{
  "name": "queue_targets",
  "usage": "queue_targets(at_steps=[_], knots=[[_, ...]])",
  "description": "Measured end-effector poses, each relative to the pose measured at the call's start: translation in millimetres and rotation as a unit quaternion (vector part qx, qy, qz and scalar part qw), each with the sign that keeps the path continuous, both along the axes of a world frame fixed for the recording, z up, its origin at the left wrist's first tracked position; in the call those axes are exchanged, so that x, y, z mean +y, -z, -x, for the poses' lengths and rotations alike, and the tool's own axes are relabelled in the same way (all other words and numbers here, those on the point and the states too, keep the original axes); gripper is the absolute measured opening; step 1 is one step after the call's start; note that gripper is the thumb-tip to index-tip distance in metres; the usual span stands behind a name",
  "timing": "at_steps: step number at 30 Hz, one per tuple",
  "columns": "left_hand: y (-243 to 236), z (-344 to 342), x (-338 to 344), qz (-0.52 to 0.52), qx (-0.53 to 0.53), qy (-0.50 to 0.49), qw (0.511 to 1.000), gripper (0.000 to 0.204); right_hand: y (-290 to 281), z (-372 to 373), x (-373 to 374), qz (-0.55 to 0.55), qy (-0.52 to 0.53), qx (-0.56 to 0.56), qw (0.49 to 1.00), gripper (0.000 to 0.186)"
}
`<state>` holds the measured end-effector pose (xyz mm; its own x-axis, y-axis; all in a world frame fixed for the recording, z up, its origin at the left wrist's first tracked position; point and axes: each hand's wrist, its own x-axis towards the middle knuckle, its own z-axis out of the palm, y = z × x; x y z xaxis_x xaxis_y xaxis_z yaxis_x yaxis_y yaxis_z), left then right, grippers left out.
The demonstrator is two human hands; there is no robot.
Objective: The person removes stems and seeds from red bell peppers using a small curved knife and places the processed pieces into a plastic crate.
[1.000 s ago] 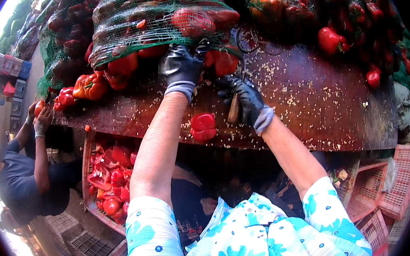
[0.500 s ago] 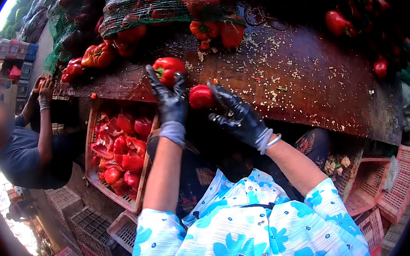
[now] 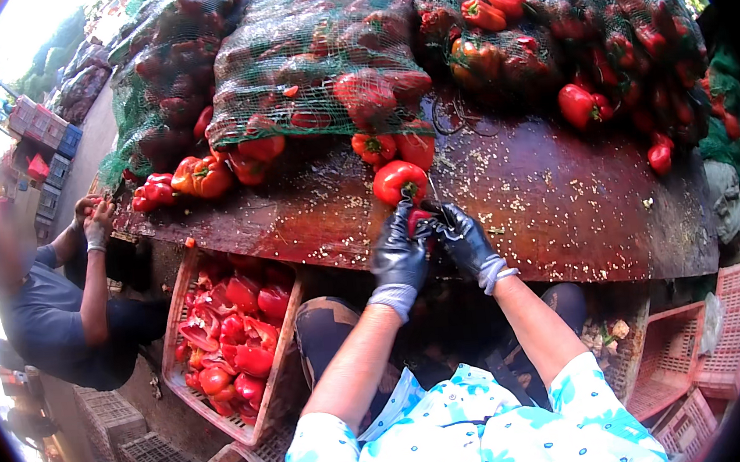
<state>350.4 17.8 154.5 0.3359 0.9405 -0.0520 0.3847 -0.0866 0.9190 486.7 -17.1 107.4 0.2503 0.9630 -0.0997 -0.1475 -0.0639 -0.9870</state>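
Observation:
My left hand (image 3: 399, 253), in a wet black glove with a grey cuff, is closed around a red bell pepper (image 3: 420, 219), mostly hidden by the fingers. Beside it, my right hand (image 3: 466, 242), gloved alike, has its fingers curled in against the same pepper. A thin, pale, blade-like tool (image 3: 434, 188) sticks up from the right fingers; its handle is hidden. Just beyond my left fingertips, a whole red bell pepper (image 3: 399, 182) sits on the dark, seed-strewn table (image 3: 553, 206).
Green mesh sacks (image 3: 311, 60) of red peppers line the table's far side, with loose peppers (image 3: 201, 177) before them. At my left stands a crate (image 3: 172, 354) of cut peppers. Another person (image 3: 59, 293) works at far left. Pinkish crates (image 3: 667, 355) stand at right.
My hands have come together over one pepper, the left moving rightward and closing. The other pepper now rests beyond them. The view has tilted up, showing more of the sacks.

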Motion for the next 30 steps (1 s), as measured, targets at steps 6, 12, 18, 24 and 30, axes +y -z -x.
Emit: queue_targets(at_steps=[6,12,18,24,30], knots=[[36.0,36.5,24.1,0.039,-0.086,0.07,0.993,0.046,-22.9,7.9,3.3,0.037,-0.022,-0.072,0.996,0.029],[26.8,23.0,1.8,0.064,-0.03,0.006,0.998,0.038,-63.0,-0.1,-53.1,0.184,-0.052,-0.028,0.981,0.021],[41.6,10.1,-10.4,0.113,-0.183,-0.016,0.977,0.033,-61.1,6.7,-69.8,0.218,-0.117,0.109,0.963,0.023],[52.5,7.7,-15.0,0.046,-0.124,-0.018,0.991,0.03,-65.5,2.2,-70.5,0.217,-0.143,0.1,0.96,0.025],[53.5,0.9,-13.3,0.133,-0.184,-0.05,0.973,0.026,-50.5,1.4,-77.2,0.2,-0.185,0.162,0.948,0.03]])
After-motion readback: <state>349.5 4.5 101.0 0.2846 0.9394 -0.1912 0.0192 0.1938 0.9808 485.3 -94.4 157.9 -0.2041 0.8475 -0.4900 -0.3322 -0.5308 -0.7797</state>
